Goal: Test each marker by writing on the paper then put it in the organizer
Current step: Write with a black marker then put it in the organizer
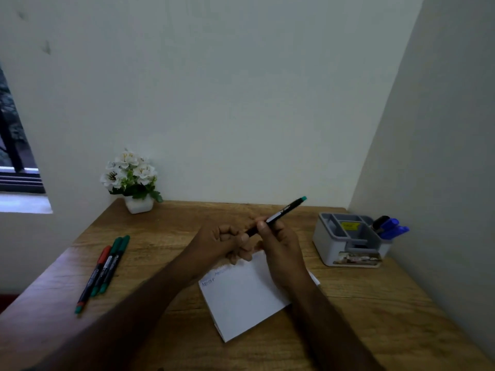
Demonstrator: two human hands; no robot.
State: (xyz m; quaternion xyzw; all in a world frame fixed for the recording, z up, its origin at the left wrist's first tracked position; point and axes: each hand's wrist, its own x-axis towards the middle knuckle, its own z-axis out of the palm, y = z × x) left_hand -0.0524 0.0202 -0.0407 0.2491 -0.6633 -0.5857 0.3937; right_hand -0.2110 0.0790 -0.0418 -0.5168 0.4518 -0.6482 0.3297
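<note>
Head view: right hand grips a green-ended marker around mid-barrel, fingers curled round it, tail end pointing to 1 o'clock. Left hand is curled at the marker's lower end, apparently pinching the cap or tip end; exact contact is hidden by the fingers. Both hands hover over the top edge of the paper, which has small writing at its upper left. Organizer sits at 3 o'clock of the hands, blue markers already standing in its right compartment. Three untested markers lie at 9 o'clock on the desk.

Risks, as a judgement: cap pulled off hard could smear ink on fingers; paper is unpinned and may slide when writing starts; cap could roll off the desk if put down loose.
</note>
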